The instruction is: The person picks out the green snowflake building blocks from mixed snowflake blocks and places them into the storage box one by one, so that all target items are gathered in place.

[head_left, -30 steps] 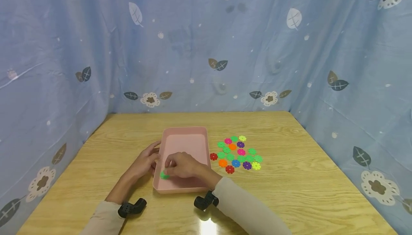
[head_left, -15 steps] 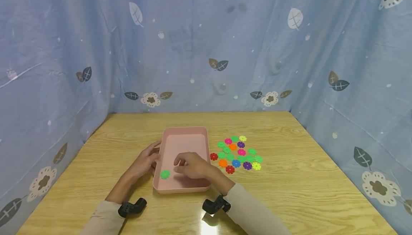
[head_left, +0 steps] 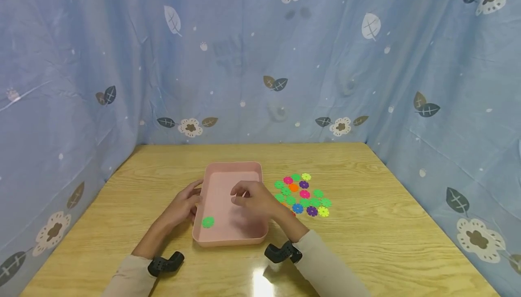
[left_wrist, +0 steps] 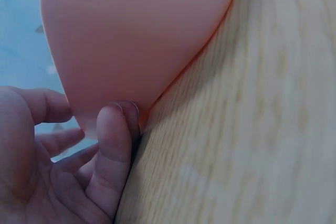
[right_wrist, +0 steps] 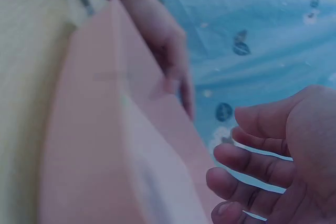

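A shallow pink tray [head_left: 229, 242] lies on the table with one green flower-shaped disc [head_left: 208, 222] in its near left corner. My left hand [head_left: 185, 204] stays at the tray's left side, its fingertips against the outer wall, as the left wrist view shows at close range. Above the right half of the tray is my right hand [head_left: 257, 201], with loosely bent fingers and nothing between them. The right wrist view shows the fingers [right_wrist: 252, 163] apart from one another beside the tray wall.
Right of the tray, several flower-shaped discs lie spread flat on the wooden table [head_left: 386, 229], among them a blue disc [head_left: 298, 208] and a purple disc [head_left: 312, 211]. My right wrist partly covers the nearest ones. A blue patterned curtain [head_left: 244, 62] surrounds the table on three sides.
The right hand has let go of the green disc in the tray's near left corner and moved right and farther back. My left hand has stayed put.
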Available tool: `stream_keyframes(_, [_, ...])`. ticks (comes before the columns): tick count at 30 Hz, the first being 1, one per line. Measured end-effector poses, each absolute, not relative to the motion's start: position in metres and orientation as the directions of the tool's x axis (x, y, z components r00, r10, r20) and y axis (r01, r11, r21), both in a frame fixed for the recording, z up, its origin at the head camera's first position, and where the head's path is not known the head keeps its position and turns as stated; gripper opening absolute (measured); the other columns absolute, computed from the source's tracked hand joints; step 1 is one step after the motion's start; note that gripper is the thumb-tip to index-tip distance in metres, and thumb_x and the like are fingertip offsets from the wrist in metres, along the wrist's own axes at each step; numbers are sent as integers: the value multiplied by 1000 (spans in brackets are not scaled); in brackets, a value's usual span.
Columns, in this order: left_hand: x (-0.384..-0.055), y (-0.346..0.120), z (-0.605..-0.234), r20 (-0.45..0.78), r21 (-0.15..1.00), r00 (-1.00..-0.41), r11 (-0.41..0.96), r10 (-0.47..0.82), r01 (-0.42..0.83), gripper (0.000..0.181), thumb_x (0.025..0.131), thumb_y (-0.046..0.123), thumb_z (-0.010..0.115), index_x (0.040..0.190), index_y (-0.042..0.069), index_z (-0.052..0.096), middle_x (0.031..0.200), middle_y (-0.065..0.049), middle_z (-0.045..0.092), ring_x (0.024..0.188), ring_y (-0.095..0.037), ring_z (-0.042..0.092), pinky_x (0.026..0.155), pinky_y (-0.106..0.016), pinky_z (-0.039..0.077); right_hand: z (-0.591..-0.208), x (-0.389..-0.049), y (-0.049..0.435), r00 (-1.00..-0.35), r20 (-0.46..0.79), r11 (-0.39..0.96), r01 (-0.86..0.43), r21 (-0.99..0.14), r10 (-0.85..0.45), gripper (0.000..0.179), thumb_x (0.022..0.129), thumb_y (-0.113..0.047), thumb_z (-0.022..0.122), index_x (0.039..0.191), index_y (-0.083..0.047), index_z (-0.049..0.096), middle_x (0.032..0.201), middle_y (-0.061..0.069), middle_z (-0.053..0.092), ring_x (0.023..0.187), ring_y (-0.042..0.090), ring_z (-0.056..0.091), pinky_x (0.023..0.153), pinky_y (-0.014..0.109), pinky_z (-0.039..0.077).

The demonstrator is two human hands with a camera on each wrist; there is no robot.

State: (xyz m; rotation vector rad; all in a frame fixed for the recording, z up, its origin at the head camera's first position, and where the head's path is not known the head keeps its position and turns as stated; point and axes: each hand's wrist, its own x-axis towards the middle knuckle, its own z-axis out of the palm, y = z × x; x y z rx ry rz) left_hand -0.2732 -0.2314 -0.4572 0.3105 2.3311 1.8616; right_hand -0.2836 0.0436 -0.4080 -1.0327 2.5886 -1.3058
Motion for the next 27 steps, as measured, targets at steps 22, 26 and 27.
stream_keyframes(22, [-275, -231, -455, 30, 967, -968, 239, 251, 92, 65, 103, 11, 45, 162, 7, 19, 154, -34, 36, 59, -26, 65, 51, -38, 58, -414, -328, 111, -871, 348, 511, -487, -708, -348, 14, 99, -12, 64, 104, -1, 71, 91, 4, 67, 72, 20, 57, 65, 31, 51])
stream_keyframes(26, [-273, -232, -456, 29, 965, -968, 244, 251, 92, 65, 103, 11, 45, 162, 6, 19, 154, -34, 36, 59, -26, 65, 51, -39, 58, -423, -332, 116, -878, 358, 535, -478, -696, -318, 8, 97, -11, 66, 101, -6, 71, 88, 3, 66, 69, 17, 57, 64, 31, 52])
stream_keyframes(27, [-273, -232, -456, 29, 965, -968, 244, 251, 92, 65, 103, 10, 45, 162, 7, 19, 154, -34, 36, 59, -26, 65, 51, -39, 58, -424, -333, 118, -880, 357, 541, -475, -694, -314, 7, 97, -11, 67, 100, -6, 71, 87, 2, 66, 69, 17, 57, 64, 31, 52])
